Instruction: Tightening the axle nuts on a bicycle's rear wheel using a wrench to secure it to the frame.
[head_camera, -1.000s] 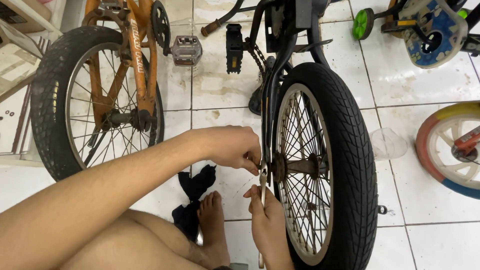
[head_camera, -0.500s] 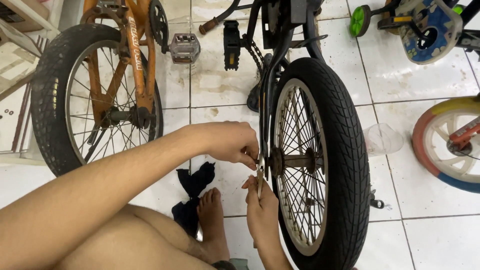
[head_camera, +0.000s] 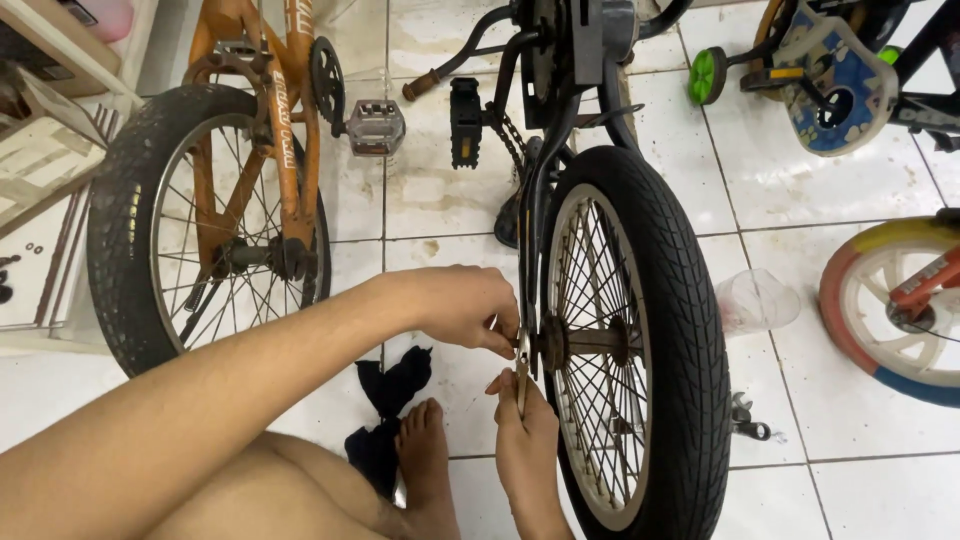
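Fingers of left hand (head_camera: 465, 305) pinch rusty axle nut (head_camera: 548, 350) at wheel's 9 o'clock; right hand (head_camera: 522, 415) clamps slim metal wrench (head_camera: 521, 372) below; black-tyred spoked wheel (head_camera: 640, 330) mounted, nut work unfinished.

Both hands (head_camera: 490, 350) at black wheel's (head_camera: 630, 330) rusty hub (head_camera: 555, 345) (orange bicycle (head_camera: 260, 150) beside)

— Packages, labels, signs, screens: what is on record?

— One label only: a lettered decal (head_camera: 283, 95) running down the orange bicycle frame (head_camera: 300, 120) at upper left, a narrow strip in pale print, partly blurred.

— Any packages or screens?

— None visible. The pink container (head_camera: 105, 15) on the shelf at top left is too cropped to classify.
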